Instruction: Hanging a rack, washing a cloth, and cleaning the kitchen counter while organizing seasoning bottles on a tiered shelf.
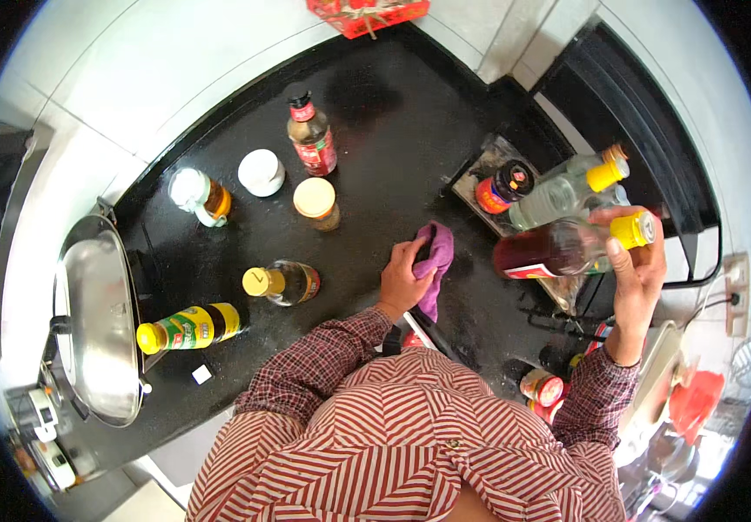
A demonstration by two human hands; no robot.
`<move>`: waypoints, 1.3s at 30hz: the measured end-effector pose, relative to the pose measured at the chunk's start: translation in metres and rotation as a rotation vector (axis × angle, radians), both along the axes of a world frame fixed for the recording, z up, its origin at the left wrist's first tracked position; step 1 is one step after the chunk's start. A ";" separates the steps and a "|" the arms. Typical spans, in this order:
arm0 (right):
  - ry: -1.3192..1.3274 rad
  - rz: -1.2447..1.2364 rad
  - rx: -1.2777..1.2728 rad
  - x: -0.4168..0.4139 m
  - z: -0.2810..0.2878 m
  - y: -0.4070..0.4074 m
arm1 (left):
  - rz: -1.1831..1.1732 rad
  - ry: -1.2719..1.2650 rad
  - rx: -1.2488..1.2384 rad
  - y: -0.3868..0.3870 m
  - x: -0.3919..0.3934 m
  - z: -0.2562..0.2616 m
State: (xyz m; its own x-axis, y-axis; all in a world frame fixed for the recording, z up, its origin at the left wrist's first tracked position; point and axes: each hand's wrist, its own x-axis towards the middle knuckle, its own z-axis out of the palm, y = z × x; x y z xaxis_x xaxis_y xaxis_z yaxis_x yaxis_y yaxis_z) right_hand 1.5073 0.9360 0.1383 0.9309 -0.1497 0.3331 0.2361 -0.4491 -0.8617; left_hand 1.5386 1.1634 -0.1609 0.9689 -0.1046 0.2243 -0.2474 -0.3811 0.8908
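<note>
My left hand [407, 275] grips a crumpled purple cloth [439, 251] on the black countertop [375, 124]. At the right, my right hand [640, 274] is closed round the neck of a glass bottle of dark red liquid [545, 248] with a yellow cap. That bottle leans over a low rack [499, 156]; whether its base touches the rack cannot be told. Beside it on the rack are a dark-lidded jar [505, 187] with a red and blue label and a clear bottle [548, 199] with a yellow cap. More glass behind is partly hidden.
Left of the cloth stand a yellow-labelled bottle [193, 327], a yellow-capped bottle [294, 282], a lidded jar [316, 203], a white pot [261, 173], an oil jug [200, 197] and a red-labelled sauce bottle [312, 140]. A metal wok [101, 326] lies far left. Small jars [540, 386] sit near my right forearm.
</note>
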 end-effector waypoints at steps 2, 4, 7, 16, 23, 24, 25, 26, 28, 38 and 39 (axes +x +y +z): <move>0.012 0.089 0.076 0.017 0.001 0.021 | -0.019 0.019 0.012 0.001 -0.001 0.000; -0.017 0.165 0.135 0.040 -0.008 0.050 | -0.007 0.026 0.016 0.003 -0.001 -0.001; -0.025 0.260 0.134 0.074 -0.021 0.088 | -0.012 0.025 0.017 0.003 0.000 0.000; -0.127 0.394 0.126 0.208 -0.079 0.159 | -0.006 -0.005 -0.019 0.004 0.001 0.000; -0.189 0.347 -0.065 0.277 -0.101 0.192 | -0.021 -0.003 -0.013 0.006 0.001 0.002; -0.190 0.350 -0.064 0.284 -0.104 0.197 | -0.025 -0.001 -0.010 0.007 0.001 0.002; -0.191 0.379 -0.043 0.290 -0.108 0.201 | -0.031 0.002 -0.008 0.007 0.001 0.002; -0.192 0.406 -0.022 0.296 -0.111 0.205 | -0.048 0.021 -0.001 0.008 0.001 0.001; -0.190 0.416 -0.033 0.303 -0.116 0.214 | -0.044 0.020 0.003 0.010 0.000 0.001; -0.185 0.266 -0.229 0.317 -0.122 0.217 | -0.074 -0.030 -0.053 0.001 0.007 0.005; -0.158 0.233 -0.282 0.314 -0.119 0.226 | -0.062 0.025 -0.063 0.004 0.007 0.010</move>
State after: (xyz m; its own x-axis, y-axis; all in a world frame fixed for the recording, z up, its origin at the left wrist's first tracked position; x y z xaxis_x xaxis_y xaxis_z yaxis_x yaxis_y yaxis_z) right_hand 1.8210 1.1622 0.0198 0.8631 0.1778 0.4727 0.4796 -0.5818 -0.6568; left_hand 1.5452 1.1673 -0.1511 0.9664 -0.1512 0.2079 -0.2460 -0.3086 0.9188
